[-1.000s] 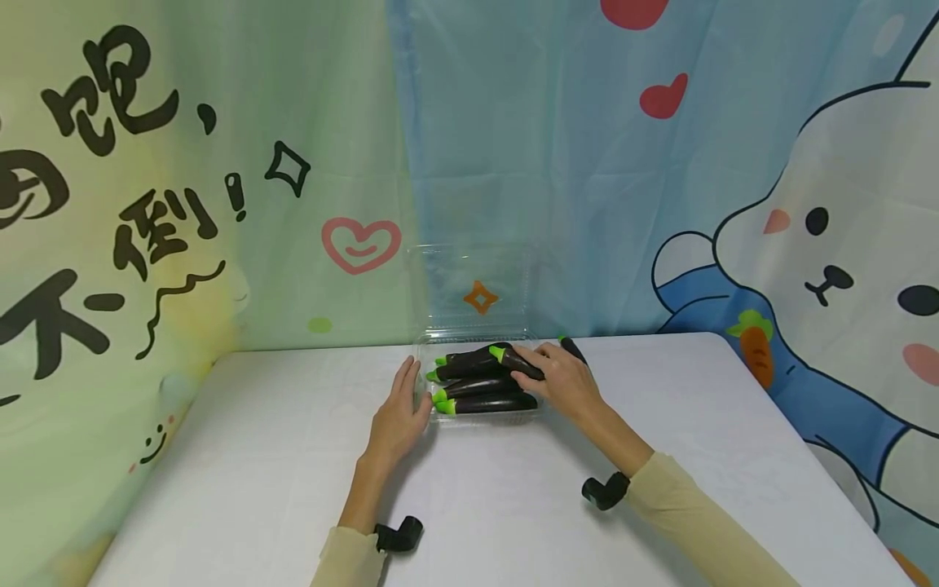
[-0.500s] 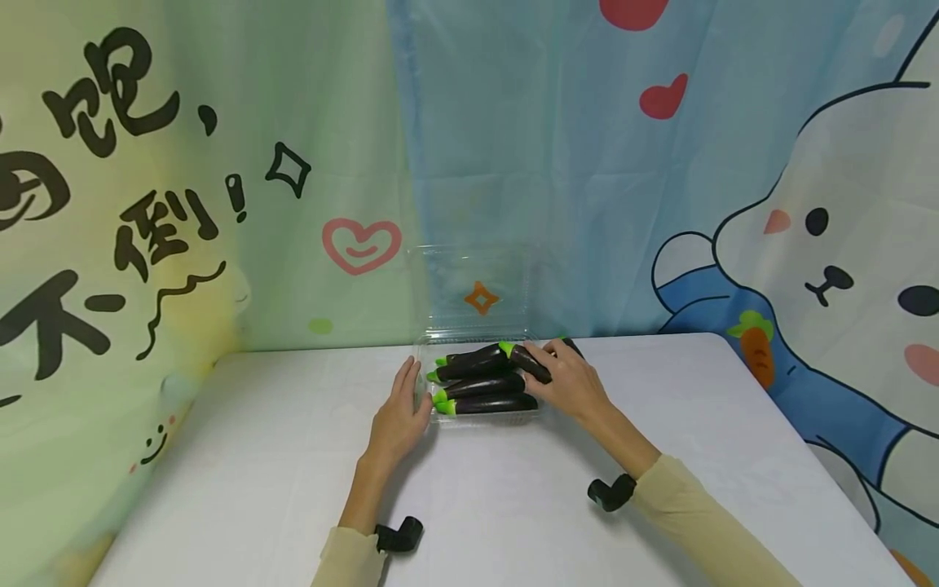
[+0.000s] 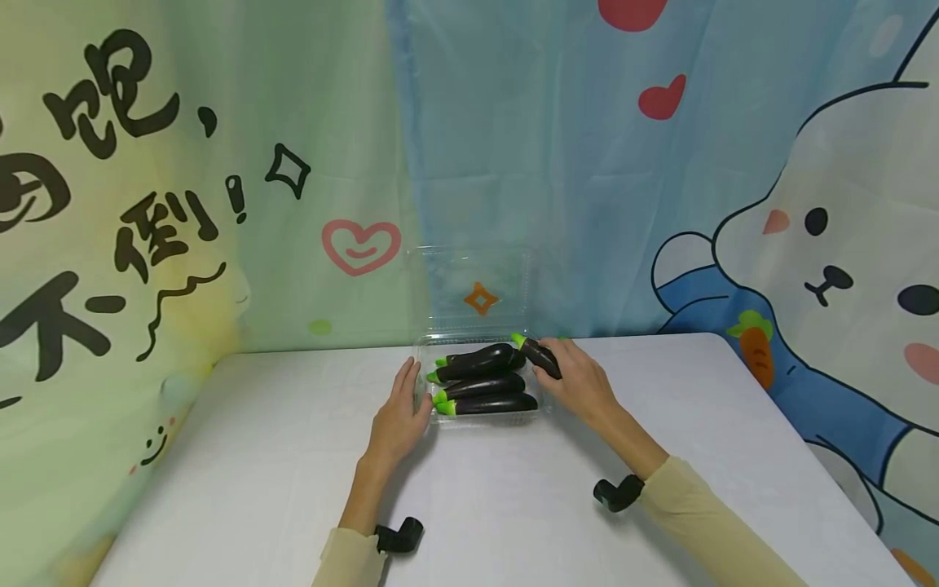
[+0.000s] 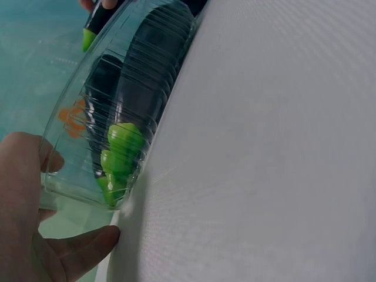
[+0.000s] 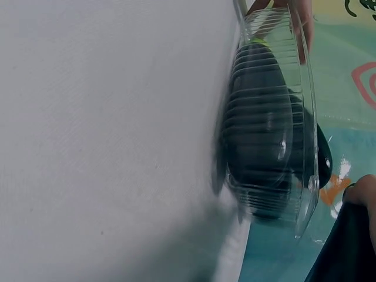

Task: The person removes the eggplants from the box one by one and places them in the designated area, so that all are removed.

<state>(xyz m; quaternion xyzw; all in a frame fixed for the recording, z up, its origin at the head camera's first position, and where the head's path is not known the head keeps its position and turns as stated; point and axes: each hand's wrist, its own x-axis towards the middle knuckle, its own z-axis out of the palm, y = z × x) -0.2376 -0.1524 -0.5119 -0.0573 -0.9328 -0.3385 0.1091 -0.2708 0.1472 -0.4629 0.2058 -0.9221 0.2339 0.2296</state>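
My right hand (image 3: 581, 381) grips a small dark eggplant (image 3: 543, 359) with a green stem end, over the right rim of a clear plastic box (image 3: 530, 417). Inside the box lie several more eggplants (image 3: 484, 386), side by side, their green ends to the left. My left hand (image 3: 398, 417) rests against the box's left wall with fingers extended. In the left wrist view, one fingertip (image 4: 54, 160) meets the box rim. The right wrist view has the held eggplant (image 5: 346, 244) at its lower right edge, partly cut off.
The box's clear lid (image 3: 473, 285) stands upright at the back, against the patterned curtain (image 3: 352, 147). A white table (image 3: 293, 456) lies beneath everything. Just behind my right hand shows a green tip (image 3: 563, 337); whatever it belongs to is hidden.
My right hand has moved right with the eggplant, from over the box's contents to its right rim. The thing behind that hand is now almost wholly covered. My left hand stays put.
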